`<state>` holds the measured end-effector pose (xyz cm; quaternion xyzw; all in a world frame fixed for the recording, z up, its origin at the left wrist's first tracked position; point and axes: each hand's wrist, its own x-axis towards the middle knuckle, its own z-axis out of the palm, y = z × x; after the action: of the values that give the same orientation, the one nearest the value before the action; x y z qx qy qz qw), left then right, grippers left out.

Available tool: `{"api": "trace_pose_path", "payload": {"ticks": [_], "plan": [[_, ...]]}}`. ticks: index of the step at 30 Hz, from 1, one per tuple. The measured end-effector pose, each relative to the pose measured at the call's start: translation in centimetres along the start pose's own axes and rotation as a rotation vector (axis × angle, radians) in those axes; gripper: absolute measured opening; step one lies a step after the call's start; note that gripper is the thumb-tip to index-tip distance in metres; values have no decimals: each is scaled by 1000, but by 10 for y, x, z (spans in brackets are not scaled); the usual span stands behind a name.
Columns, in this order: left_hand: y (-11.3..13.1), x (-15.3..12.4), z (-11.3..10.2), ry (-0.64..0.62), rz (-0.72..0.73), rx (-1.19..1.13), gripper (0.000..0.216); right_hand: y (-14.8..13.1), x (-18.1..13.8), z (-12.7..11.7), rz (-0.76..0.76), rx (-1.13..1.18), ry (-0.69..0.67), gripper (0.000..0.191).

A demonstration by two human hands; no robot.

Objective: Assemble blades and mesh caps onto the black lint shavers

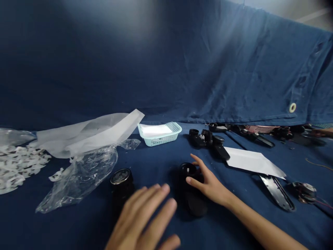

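Observation:
My right hand [208, 182] reaches in from the lower right and rests its fingers round a black cylindrical part [191, 189] lying on the blue cloth; thumb and forefinger touch its round end. My left hand [145, 222] hovers low in front, fingers stretched out and together, holding nothing. It partly covers a second black cylinder [121, 184] with a grey ribbed cap, standing just left of the first.
A pale green basket [171, 133] with white contents stands behind. Clear plastic bags [83, 172] and white scraps [15, 165] lie at left. Black mechanical parts [208, 140], a white sheet [251, 161] and a flat black arm piece [277, 192] lie at right. Blue cloth [182, 69] hangs behind.

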<state>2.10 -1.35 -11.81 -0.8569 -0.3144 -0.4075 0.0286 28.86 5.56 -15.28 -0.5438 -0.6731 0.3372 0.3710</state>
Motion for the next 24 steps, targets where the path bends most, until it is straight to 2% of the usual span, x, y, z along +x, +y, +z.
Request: {"api": "trace_pose_path", "payload": {"ticks": [2, 4, 8, 11, 15, 17, 18, 20, 22, 24], "plan": [[-18, 4, -13, 92, -93, 229, 48, 2, -2, 1, 17, 13, -3, 83], [-36, 4, -21, 102, -314, 352, 49, 2, -4, 3, -9, -3, 6, 80], [-69, 2, -25, -77, -733, 343, 71, 6, -5, 5, -132, -47, 101, 55], [-91, 3, -19, -219, -915, 161, 78, 8, -3, 4, -198, -54, 265, 38], [-99, 11, -10, -217, -883, -73, 54, -3, -9, 1, -334, -84, 455, 31], [-89, 18, -5, -204, -858, -154, 49, -17, -18, 6, -414, -60, 460, 25], [-81, 21, -2, -183, -853, -225, 48, -25, -23, 10, -418, -14, 413, 23], [-60, 28, 4, -107, -845, -449, 46, -41, -35, 21, -276, 172, 226, 23], [-38, 35, 10, -43, -832, -720, 45, -55, -45, 30, -135, 336, 75, 32], [-19, 40, 15, -7, -804, -935, 46, -65, -51, 35, -98, 429, -54, 47]]}}
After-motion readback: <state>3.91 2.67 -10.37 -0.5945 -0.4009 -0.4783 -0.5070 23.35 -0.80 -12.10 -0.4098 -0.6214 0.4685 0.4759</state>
